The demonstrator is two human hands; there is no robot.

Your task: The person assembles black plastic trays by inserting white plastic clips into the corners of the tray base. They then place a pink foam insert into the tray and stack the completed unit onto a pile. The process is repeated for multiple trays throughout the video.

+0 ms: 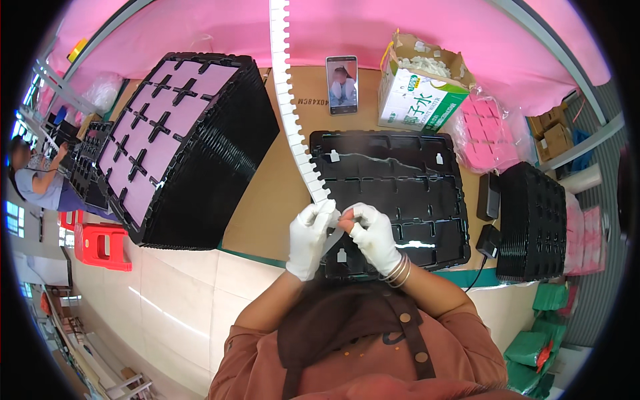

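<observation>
A long white strip with a notched edge runs down from the top of the view to my hands. Its lower end is in the closed fingers of my left hand, which wears a white glove. Close beside it, my right hand, gloved with fingertips bare, has its thumb and finger pinched together; what lies between them is too small to make out. A pale, thin piece hangs between the hands. Both hands are over the near left part of a black plastic tray, which bears small white tabs.
A tall stack of black trays with a lilac top stands left. Behind are a phone and a carton of white scraps. Bagged pink sheets and more black trays lie right. Another person works far left.
</observation>
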